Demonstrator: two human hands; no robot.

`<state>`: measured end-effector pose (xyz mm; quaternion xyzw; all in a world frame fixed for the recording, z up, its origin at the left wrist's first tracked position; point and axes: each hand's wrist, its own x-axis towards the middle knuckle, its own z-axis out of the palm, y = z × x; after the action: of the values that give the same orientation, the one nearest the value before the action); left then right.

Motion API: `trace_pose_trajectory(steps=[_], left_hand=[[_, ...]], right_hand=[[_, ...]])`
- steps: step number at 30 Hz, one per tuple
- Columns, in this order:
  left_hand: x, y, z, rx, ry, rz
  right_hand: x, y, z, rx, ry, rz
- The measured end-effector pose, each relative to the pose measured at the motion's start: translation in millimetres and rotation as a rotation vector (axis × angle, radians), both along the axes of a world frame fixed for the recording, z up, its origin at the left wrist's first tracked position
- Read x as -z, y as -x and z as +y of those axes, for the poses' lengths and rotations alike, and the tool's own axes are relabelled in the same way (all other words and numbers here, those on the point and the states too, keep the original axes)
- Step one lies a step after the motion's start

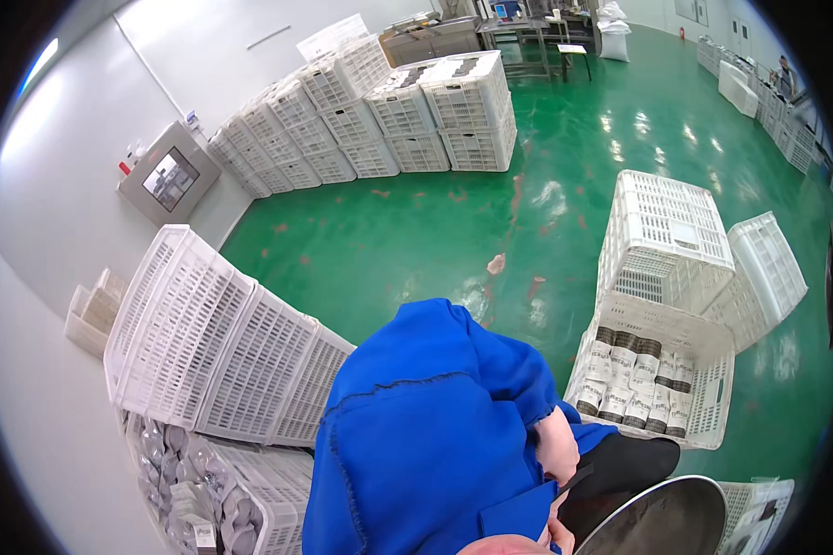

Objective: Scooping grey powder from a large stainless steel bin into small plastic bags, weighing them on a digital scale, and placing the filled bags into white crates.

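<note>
A bent arm in a blue sleeve [416,416] fills the lower middle. My left hand [557,447] comes out of its cuff, close to a thin dark strap [573,481] and black cloth [614,461]. Just below, fingers that look like my right hand's [559,538] show beside the blue garment; the rest of it is hidden. What either hand grips cannot be told. A dark round disc with a pale rim [656,520] lies right of the hands. Beyond the black cloth, a white plastic crate [711,409] holds rows of printed white-and-black packets [621,371].
Empty-looking white crates [666,215] stand behind the packet crate. At left, nested crates [229,347] lie above a crate of wrapped packets [194,479]. Stacked crates [354,132] line the wall near a steel hatch [170,173]. Green floor [389,236] spans the middle. A person [784,76] is far off.
</note>
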<state>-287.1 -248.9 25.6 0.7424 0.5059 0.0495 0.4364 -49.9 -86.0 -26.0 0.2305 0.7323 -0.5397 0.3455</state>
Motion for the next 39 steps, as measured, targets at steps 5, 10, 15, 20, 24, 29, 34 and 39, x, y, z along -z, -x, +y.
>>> trace_pose_trajectory(steps=[5,10,15,20,24,29,34,39], left_hand=[[-14.0,-1.7,-7.2,-0.079,0.005,-0.041],[-14.5,-7.0,-20.6,-0.233,-0.029,0.172],[-10.0,-12.2,-33.8,-0.3,-0.134,0.182],[-4.7,-18.1,-32.1,-0.25,-0.133,0.12],[9.4,-25.5,-25.1,-0.164,-0.121,-0.042],[35.2,-25.7,-15.2,-0.18,-0.023,-0.177],[44.9,-26.7,-8.9,-0.163,0.086,-0.329],[15.5,-44.6,-18.0,-0.214,0.119,-0.336]], right_hand=[[50.7,-20.2,7.8,0.054,0.072,-0.071],[103.7,-33.7,16.0,0.093,0.139,-0.133],[150.7,-44.0,22.3,0.127,0.202,-0.188],[192.5,-54.3,28.8,0.157,0.261,-0.232],[218.9,-60.3,31.0,0.187,0.311,-0.26],[242.9,-61.6,32.5,0.224,0.383,-0.283],[226.7,-73.4,21.5,0.19,0.414,-0.001],[102.6,-63.4,-7.0,0.082,0.428,0.459]])
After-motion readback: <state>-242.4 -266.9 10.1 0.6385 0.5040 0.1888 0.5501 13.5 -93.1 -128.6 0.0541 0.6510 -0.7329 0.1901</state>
